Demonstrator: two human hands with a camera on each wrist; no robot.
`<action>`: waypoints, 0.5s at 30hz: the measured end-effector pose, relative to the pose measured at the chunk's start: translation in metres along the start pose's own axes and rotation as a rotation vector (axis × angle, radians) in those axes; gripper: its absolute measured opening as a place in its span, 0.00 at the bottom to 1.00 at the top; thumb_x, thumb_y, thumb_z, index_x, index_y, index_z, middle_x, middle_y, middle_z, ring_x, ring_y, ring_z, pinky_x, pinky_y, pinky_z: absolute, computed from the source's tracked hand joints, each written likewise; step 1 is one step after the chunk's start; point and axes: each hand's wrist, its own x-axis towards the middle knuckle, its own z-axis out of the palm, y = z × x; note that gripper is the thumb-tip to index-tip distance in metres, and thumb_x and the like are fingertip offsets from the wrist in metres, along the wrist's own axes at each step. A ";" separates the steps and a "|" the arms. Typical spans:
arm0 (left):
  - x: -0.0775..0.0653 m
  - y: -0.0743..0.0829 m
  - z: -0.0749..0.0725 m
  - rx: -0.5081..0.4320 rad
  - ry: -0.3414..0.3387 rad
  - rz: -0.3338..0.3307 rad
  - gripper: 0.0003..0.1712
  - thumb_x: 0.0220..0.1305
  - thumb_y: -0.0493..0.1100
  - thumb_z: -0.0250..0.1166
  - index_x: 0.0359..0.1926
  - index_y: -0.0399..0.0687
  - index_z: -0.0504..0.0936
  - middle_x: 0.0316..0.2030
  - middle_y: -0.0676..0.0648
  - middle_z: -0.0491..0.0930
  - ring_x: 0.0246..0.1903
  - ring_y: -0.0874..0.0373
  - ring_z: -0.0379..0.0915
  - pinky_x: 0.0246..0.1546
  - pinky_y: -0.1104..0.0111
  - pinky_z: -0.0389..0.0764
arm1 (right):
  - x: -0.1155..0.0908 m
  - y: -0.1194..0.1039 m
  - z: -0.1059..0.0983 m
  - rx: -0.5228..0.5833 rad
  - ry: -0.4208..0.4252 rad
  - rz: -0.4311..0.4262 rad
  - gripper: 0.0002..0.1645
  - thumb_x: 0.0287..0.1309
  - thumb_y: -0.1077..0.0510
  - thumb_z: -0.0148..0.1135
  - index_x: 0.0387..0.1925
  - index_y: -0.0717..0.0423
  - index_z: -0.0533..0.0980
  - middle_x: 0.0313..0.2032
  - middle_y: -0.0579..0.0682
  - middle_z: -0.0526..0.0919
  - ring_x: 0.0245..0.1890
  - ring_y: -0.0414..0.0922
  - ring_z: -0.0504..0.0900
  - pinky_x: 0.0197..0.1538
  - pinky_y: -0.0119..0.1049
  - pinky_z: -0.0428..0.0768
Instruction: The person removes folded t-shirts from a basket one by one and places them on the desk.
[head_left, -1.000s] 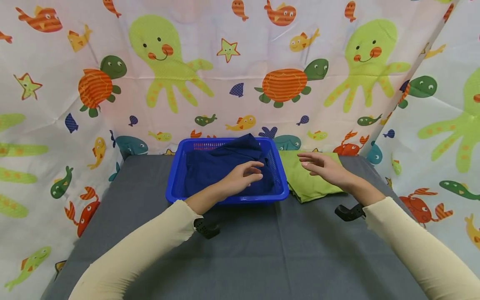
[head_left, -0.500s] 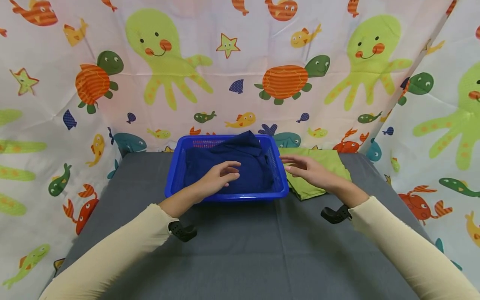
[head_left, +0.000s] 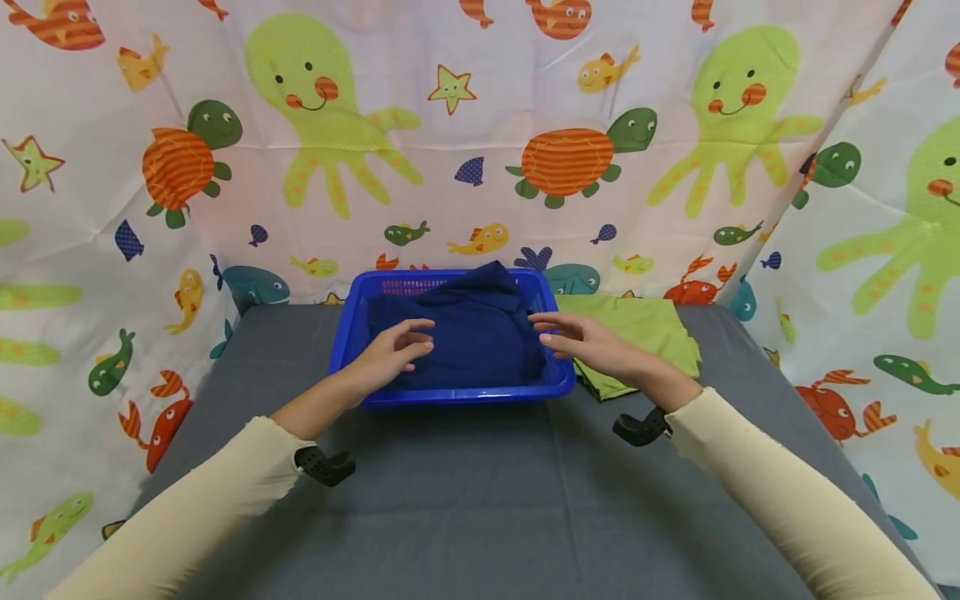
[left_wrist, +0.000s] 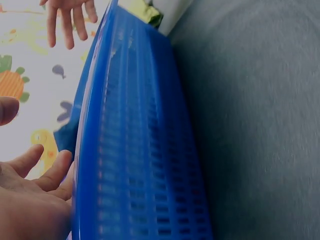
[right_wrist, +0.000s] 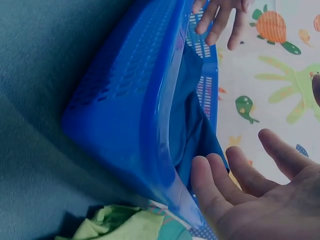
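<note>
A blue plastic basket [head_left: 450, 395] with slotted walls stands at the back of the table. Inside it lies a crumpled dark blue cloth [head_left: 472, 337], one corner poking up at the rear rim. My left hand [head_left: 386, 358] hovers over the basket's left part, fingers loosely bent and holding nothing. Over the right rim my right hand [head_left: 600, 346] is held in the air, its fingers relaxed and apart from the cloth. Both wrist views show spread fingers beside the basket wall. A folded lime green cloth [head_left: 660, 329] lies right of the basket, partly hidden by my right hand.
Grey fabric [head_left: 465, 508] covers the table. A white curtain [head_left: 420, 192] printed with sea animals rises behind it and along both sides. Each wrist carries a black camera mount [head_left: 326, 465].
Both hands have moved left: the left from above the cloth's middle to the basket's left side, the right from above the green cloth to the basket's right rim. The cloths stay put.
</note>
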 end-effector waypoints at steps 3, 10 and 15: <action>-0.001 -0.004 -0.011 -0.015 0.004 -0.031 0.30 0.79 0.52 0.51 0.77 0.56 0.59 0.73 0.38 0.65 0.73 0.41 0.62 0.70 0.45 0.69 | 0.005 -0.005 0.004 0.009 -0.017 0.038 0.33 0.77 0.47 0.50 0.76 0.53 0.60 0.76 0.63 0.60 0.75 0.62 0.63 0.71 0.60 0.68; 0.002 -0.008 -0.029 -0.007 0.049 -0.090 0.37 0.78 0.54 0.51 0.80 0.52 0.49 0.77 0.34 0.56 0.77 0.38 0.51 0.75 0.42 0.57 | 0.019 -0.015 0.015 0.026 -0.038 0.111 0.35 0.76 0.45 0.50 0.78 0.49 0.57 0.78 0.60 0.56 0.78 0.59 0.58 0.75 0.60 0.62; 0.001 -0.008 -0.032 0.063 0.083 -0.143 0.42 0.76 0.58 0.53 0.81 0.53 0.45 0.80 0.35 0.43 0.79 0.36 0.40 0.76 0.37 0.48 | 0.032 -0.019 0.020 0.040 -0.030 0.163 0.39 0.75 0.42 0.51 0.79 0.46 0.53 0.80 0.59 0.49 0.80 0.59 0.50 0.78 0.60 0.55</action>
